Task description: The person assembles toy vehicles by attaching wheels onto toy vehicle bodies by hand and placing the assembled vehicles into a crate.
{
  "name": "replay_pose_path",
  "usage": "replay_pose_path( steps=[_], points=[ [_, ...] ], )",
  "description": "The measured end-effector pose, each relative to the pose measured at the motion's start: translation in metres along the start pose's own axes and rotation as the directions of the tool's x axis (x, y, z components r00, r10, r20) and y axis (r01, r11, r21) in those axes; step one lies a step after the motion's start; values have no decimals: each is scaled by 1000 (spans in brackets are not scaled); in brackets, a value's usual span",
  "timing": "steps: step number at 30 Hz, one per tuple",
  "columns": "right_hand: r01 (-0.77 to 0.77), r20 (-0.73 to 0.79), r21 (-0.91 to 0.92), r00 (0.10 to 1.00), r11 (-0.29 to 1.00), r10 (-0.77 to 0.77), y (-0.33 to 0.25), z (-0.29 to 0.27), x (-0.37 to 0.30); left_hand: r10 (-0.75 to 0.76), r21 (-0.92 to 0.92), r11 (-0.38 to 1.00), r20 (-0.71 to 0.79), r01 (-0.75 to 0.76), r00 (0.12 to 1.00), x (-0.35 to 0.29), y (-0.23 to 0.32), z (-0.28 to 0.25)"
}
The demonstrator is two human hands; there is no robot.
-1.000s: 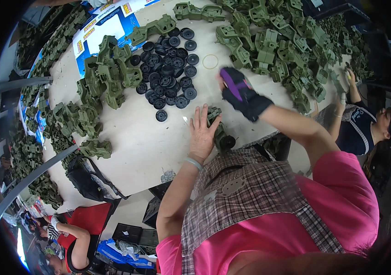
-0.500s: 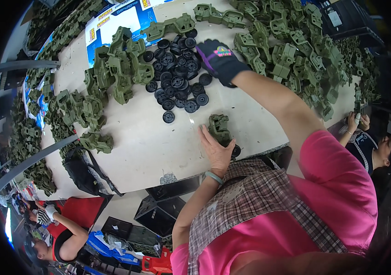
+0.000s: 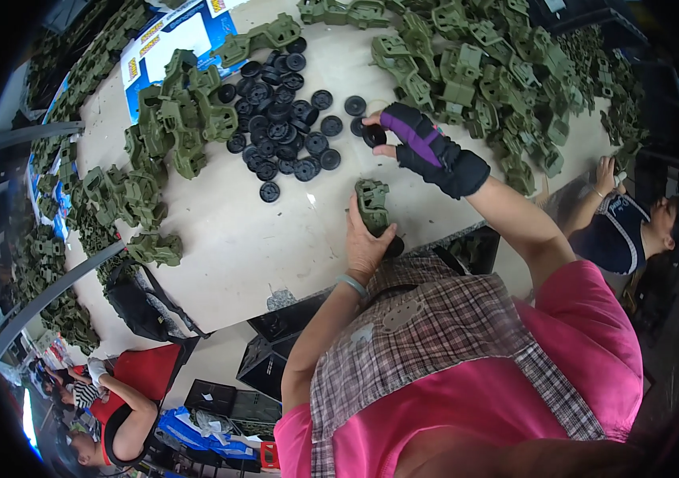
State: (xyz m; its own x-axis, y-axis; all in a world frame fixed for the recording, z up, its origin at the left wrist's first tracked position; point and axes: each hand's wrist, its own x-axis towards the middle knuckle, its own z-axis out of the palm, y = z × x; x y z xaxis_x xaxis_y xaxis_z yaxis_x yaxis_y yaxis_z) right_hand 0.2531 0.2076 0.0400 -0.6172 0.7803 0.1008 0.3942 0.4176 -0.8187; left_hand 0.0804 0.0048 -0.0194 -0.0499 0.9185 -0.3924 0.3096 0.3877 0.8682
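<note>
Holds an olive-green plastic body point(image 3: 373, 199) in the bare left hand point(image 3: 367, 251), just inside the near edge of the table point(image 3: 236, 271), thumb along one side and fingers along the other, wrapped around the piece rather than spread. Grips it toward its near end, probably to steady it while leaving the far end uncovered. Shows a dark, round part point(image 3: 394, 245) beside the thumb, at the end closest to the table's near edge.

Farther in from that edge, pinches a black wheel point(image 3: 374, 137) between thumb and forefinger of the right hand point(image 3: 431, 151), clad in a black-and-purple glove with bared fingertips; impossible to tell how the other fingers sit. Takes the wheel by its rim, seemingly because of its small, flat shape. Has loose wheels point(image 3: 355, 105) just beside it, to the right of the main wheel pile point(image 3: 276, 127), heaped near the table's middle, presumably for easy reach.

Flanked by more green bodies, massed toward the table's left edge point(image 3: 184, 119) and its right edge point(image 3: 463, 76), likely sorted apart from the wheels by kind. Also in view: a blue-and-white printed sheet point(image 3: 184, 52) toward the far edge, a black bag point(image 3: 136, 303) at the left end of the near edge, and a co-worker point(image 3: 634, 223) beyond the right edge.
</note>
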Motion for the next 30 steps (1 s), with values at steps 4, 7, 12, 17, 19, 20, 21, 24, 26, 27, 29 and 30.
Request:
replay_pose_path(
  steps=[4, 7, 12, 17, 19, 20, 21, 24, 26, 27, 29, 30],
  points=[
    [18, 55, -153, 998, 988, -10, -17, 4, -47, -13, -72, 997, 4, 14, 1000, 3, -3, 4],
    [43, 80, -218, 996, 975, -26, -19, 13, -67, 5, -19, 1000, -10, -5, 1000, 3, -6, 5],
    [9, -2, -150, 1000, 989, -10, -15, 26, -86, 6, 7, 1000, -8, -6, 1000, 3, -7, 6],
    [-40, 85, -133, 995, 990, 51, -31, 31, -76, 5, 0, 1000, -4, -5, 1000, 3, -11, 7],
    [69, 168, -305, 986, 950, -17, -35, 34, -70, 6, 10, 1000, -6, -6, 1000, 4, -8, 8],
    [119, 165, -379, 984, 918, -60, -30, 39, -72, 7, 21, 1000, -9, -7, 1000, 4, -7, 8],
    [122, 168, -379, 984, 917, -61, -30, 40, -70, 6, 20, 1000, -12, -6, 1000, 4, -7, 8],
    [25, 159, -379, 987, 925, 39, -29, 42, -66, 36, 4, 999, -15, -36, 999, 4, -9, 6],
    [30, 122, -311, 992, 950, 9, -25, 39, -70, 8, 22, 1000, -8, -8, 1000, 3, -12, 6],
    [33, 124, -311, 992, 950, 7, -23, 40, -74, 7, 21, 1000, -11, -7, 1000, 4, -10, 5],
    [-20, 63, -266, 997, 964, 38, -19, 42, -81, 9, 101, 995, 26, -11, 1000, 4, -5, 4],
    [6, 51, -259, 999, 966, 7, -22, 41, -80, 5, 100, 995, 25, -7, 1000, 4, -7, 4]
  ],
)
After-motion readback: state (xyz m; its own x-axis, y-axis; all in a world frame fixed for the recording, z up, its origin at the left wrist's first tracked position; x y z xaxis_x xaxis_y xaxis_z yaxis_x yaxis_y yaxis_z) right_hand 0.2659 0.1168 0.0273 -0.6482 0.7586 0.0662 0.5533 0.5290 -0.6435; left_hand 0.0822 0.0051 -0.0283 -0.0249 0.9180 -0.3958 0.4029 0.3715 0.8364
